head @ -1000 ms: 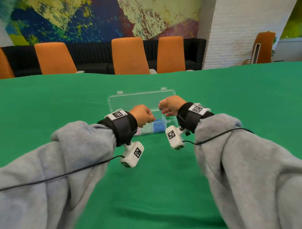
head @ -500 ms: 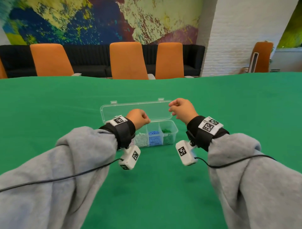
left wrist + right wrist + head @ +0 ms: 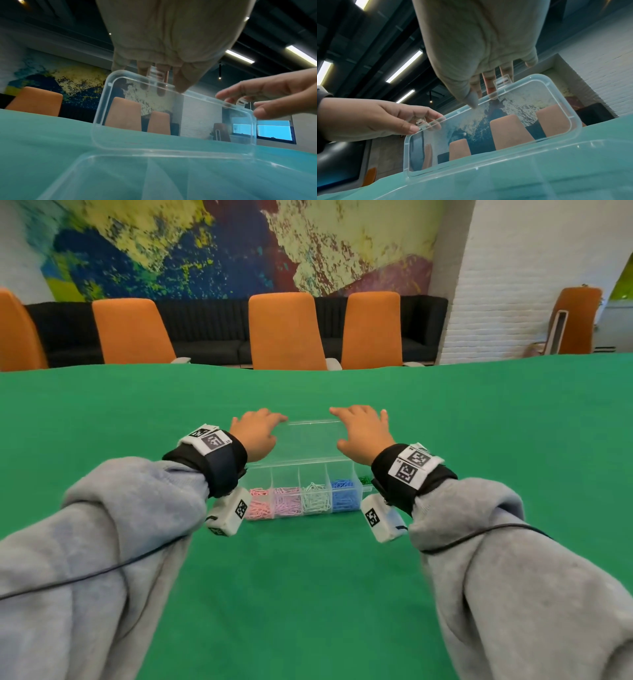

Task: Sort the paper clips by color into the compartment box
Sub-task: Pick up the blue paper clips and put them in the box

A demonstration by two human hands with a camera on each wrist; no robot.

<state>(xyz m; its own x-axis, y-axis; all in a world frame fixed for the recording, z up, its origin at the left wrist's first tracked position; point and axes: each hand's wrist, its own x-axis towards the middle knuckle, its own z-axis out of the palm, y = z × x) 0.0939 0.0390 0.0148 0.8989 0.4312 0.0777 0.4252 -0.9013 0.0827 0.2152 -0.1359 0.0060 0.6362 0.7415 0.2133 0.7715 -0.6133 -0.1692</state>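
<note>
Head view: compartment box (image 3: pixel 308 494) on green surface (image 3: pixel 308 594), long axis left-right, clear lid (image 3: pixel 310 440) raised at far side — sorted paper clips (image 3: pixel 344 496) seen inside; rightmost compartment hidden by wrist.

Left wrist view: left hand (image 3: pixel 164 40) fingers (image 3: pixel 143 70) set behind lid's top edge, thumb in front.

Right wrist view: right hand (image 3: pixel 479 40) pinching same edge — latch tab (image 3: pixel 502 81) beside fingers.

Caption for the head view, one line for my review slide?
Both hands, left hand and right hand, grip the raised clear lid of the compartment box, its paper clips sorted by color.

Compartment box (image 3: pixel 310 474): clear glossy plastic, smooth lid (image 3: pixel 310 440). Table cover (image 3: pixel 308 594): matt green cloth. Sleeves (image 3: pixel 102 542): soft grey fleece, matt.
</note>
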